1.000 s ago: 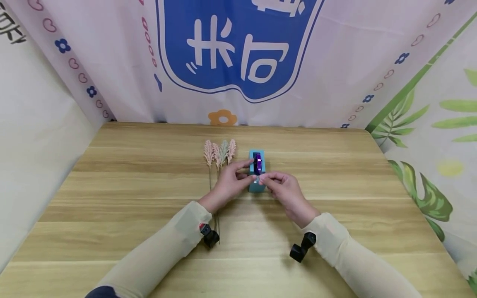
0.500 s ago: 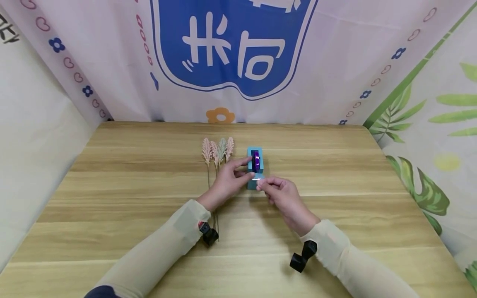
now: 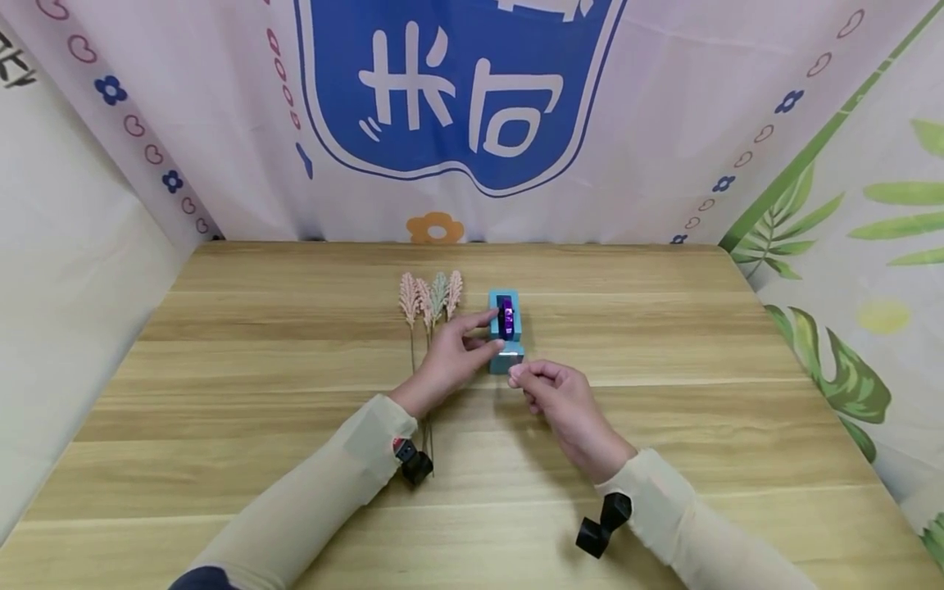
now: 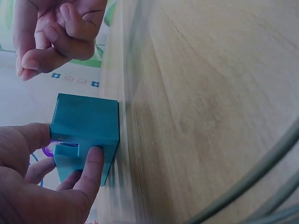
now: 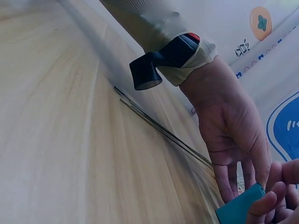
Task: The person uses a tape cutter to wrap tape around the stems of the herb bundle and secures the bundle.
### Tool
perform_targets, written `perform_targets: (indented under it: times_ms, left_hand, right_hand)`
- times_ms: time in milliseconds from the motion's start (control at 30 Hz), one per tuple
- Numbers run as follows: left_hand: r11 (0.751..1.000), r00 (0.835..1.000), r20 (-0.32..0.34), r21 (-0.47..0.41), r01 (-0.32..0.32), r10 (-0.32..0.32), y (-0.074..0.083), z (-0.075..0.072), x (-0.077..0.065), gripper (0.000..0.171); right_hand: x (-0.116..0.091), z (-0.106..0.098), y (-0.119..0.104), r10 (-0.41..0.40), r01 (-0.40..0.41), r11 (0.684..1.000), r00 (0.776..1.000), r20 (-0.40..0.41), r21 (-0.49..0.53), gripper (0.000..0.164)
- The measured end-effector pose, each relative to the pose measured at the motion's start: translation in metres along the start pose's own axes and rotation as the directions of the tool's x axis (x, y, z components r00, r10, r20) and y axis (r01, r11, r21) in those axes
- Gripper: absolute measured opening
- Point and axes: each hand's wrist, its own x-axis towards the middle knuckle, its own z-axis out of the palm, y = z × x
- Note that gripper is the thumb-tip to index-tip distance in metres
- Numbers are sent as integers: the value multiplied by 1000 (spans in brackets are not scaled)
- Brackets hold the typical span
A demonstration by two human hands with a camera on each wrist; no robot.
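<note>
A teal tape dispenser [image 3: 504,364] stands on the table, with a shiny purple roll [image 3: 508,317] in its slot. My left hand [image 3: 448,360] grips it from the left, thumb at its near part and fingers along its side. The left wrist view shows those fingers around the dispenser [image 4: 86,116]. My right hand [image 3: 568,410] is just off the dispenser's near end. Its thumb and index finger pinch the end of a thin clear strip of tape [image 3: 515,360], hard to make out against the teal. The other right fingers are curled in.
Several artificial flower stems with pink and grey-green heads [image 3: 435,297] lie left of the dispenser, partly under my left hand and wrist. Their thin stems [image 5: 163,130] run towards me. A printed curtain [image 3: 457,98] hangs behind the wooden table's [image 3: 295,328] back edge.
My right hand has drawn back towards me, from the dispenser's cutting edge to beyond its near end. My left hand stays on the dispenser. The head view has shifted slightly.
</note>
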Motion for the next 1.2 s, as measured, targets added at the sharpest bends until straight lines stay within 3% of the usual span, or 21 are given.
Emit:
perform_targets:
  times_ms: [700, 1200]
  left_hand:
    - [1000, 1000, -5, -2, 9, -9, -3, 0, -2, 55]
    - [1000, 1000, -3, -10, 10, -10, -3, 1, 0, 55]
  right_hand:
    - [-16, 2, 8, -63, 62, 998, 997, 49, 34, 17]
    - [-27, 0, 14, -33, 32, 999, 999, 31, 41, 22]
